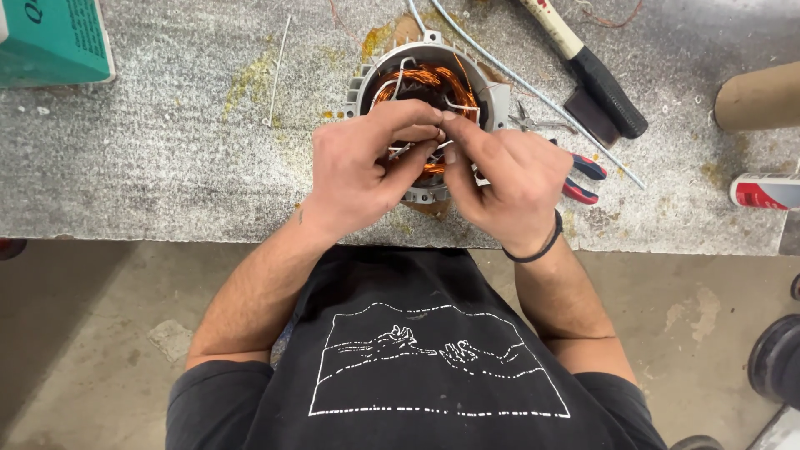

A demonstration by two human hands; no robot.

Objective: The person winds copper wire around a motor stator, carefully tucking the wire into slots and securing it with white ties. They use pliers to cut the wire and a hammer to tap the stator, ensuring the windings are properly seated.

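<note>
Hands meet over a stator (427, 79) that sits on the grey bench (167, 150), near its front edge. The stator is a round grey metal housing with copper windings (433, 79) inside and white leads (400, 71) looping out of the coil.

The left hand (362, 171) comes in from the left, thumb and forefinger pinched together just above the windings. The right hand (508, 179) mirrors it from the right, its fingertips (450, 117) touching those of the left. Both pinch something thin at the meeting point, most likely a lead or a strand of wire, though it is too small to tell which. A black band (537, 246) circles the right wrist.

Just beside the right hand, partly hidden under it, lie pliers (583, 179) with red and blue grips. A long thin metal rod (542, 96) runs diagonally past the stator on the right. Beyond it rests a hammer (596, 71) with a black grip and pale handle. A teal box (54, 42) stands at the far left corner, a cardboard tube (758, 96) at the right edge, and a red and white can (767, 190) below that.
</note>
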